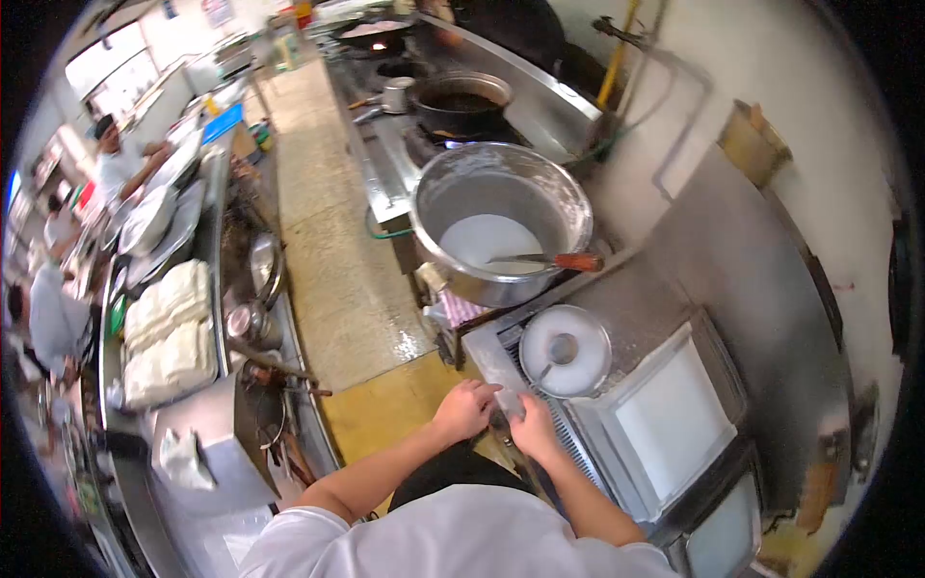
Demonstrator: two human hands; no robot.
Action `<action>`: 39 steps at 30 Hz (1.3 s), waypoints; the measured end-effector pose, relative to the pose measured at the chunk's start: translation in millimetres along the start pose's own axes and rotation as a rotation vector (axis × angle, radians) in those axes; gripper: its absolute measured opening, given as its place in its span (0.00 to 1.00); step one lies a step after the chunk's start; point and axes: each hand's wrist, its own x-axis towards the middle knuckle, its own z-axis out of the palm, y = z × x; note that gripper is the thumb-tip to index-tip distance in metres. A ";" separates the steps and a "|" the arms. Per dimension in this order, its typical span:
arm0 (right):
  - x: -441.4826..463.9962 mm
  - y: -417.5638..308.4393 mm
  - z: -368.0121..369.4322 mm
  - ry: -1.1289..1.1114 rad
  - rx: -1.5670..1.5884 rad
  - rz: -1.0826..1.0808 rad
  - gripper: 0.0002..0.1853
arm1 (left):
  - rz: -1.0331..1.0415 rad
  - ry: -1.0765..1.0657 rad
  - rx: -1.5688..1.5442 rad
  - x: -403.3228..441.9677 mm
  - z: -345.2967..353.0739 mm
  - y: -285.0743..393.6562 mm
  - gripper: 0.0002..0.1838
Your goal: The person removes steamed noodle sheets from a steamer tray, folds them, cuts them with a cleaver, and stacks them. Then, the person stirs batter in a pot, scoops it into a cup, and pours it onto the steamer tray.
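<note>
My left hand (465,409) and my right hand (533,426) are close together in front of my body. Between them is a small pale, translucent piece (508,403), and its exact kind is too blurred to tell. The right hand pinches it, and the curled fingers of the left hand close on its other side. Just beyond the hands, a round pan of white liquid (590,378) has a small round ladle (562,349) in it. Right of them stands a square tray of white liquid (673,424).
A large metal pot (434,207) holds white liquid, with a wooden-handled tool (575,261) across its rim. Behind it a dark pot (462,101) sits on the stove. White blocks (173,308) fill a tray on the left counter. A co-worker (120,164) stands far left.
</note>
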 end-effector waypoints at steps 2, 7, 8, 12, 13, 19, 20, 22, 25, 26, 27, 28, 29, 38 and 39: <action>-13.8 -22.7 0.0 -0.031 0.010 -0.072 0.25 | -0.079 0.029 -0.027 -24.7 -14.0 17.5 0.19; -40.5 -53.9 21.9 -0.107 0.087 -0.269 0.25 | -0.426 0.102 -0.129 -96.8 -41.8 35.1 0.22; -45.8 -64.7 23.3 -0.151 0.092 -0.283 0.25 | -0.478 0.126 -0.157 -111.2 -46.7 36.0 0.22; -55.3 -101.3 41.4 -0.253 0.095 -0.368 0.25 | -0.593 0.289 -0.258 -166.0 -60.5 23.4 0.23; -57.2 -112.2 46.3 -0.277 0.100 -0.387 0.25 | -0.605 0.339 -0.277 -178.5 -63.6 18.9 0.22; -55.4 -182.0 97.2 -0.425 0.073 -0.552 0.26 | -0.673 0.614 -0.430 -244.3 -106.0 -0.7 0.21; -54.5 -196.2 110.3 -0.452 0.069 -0.581 0.26 | -0.687 0.663 -0.456 -256.2 -114.1 -7.6 0.21; -56.6 -238.4 131.6 -0.514 0.059 -0.618 0.24 | -0.722 0.748 -0.479 -278.1 -141.1 -12.6 0.21; -57.2 -291.4 190.9 -0.608 0.078 -0.694 0.24 | -0.783 0.877 -0.497 -319.9 -191.1 -18.6 0.21; -57.0 -307.9 212.4 -0.637 0.087 -0.722 0.23 | -0.801 0.919 -0.504 -334.8 -205.7 -25.7 0.22; -57.9 -328.7 232.2 -0.665 0.092 -0.770 0.24 | -0.787 1.011 -0.519 -351.7 -216.3 -38.5 0.22; -58.5 -352.7 252.8 -0.694 0.096 -0.817 0.24 | -0.772 1.102 -0.535 -370.6 -224.7 -53.9 0.22; -59.5 -376.4 273.1 -0.724 0.100 -0.861 0.25 | -0.757 1.192 -0.550 -389.6 -231.6 -68.4 0.22; -103.2 -559.1 449.5 -0.797 0.017 -1.133 0.23 | -0.840 1.625 -0.645 -506.7 -314.3 -110.5 0.24; -108.8 -570.6 461.0 -0.790 -0.077 -1.161 0.23 | -0.839 1.645 -0.671 -510.8 -317.6 -113.5 0.24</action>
